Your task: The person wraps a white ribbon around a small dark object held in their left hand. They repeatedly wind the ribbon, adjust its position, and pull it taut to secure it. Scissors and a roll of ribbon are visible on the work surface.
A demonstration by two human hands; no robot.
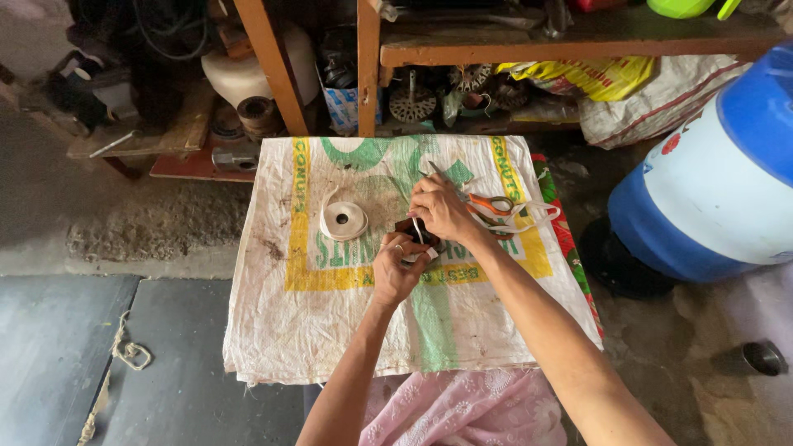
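My left hand (396,268) and my right hand (442,211) meet over a small dark part (413,229) on a woven sack (330,322) spread in front of me. The left hand grips the dark part from below. The right hand pinches a thin white strip (418,232) against it and holds a slim metal tool that points up and left. A white tape roll (344,220) with a loose tail lies left of the hands. Orange-handled scissors (489,203) lie just right of the right hand, beside a loop of white strip (537,216).
A big blue and white drum (710,190) stands at the right. Wooden shelves (578,41) at the back hold metal parts, a yellow bag and a white sack. A frayed cord (124,355) lies on the grey floor at the left. A metal cup (764,357) sits at far right.
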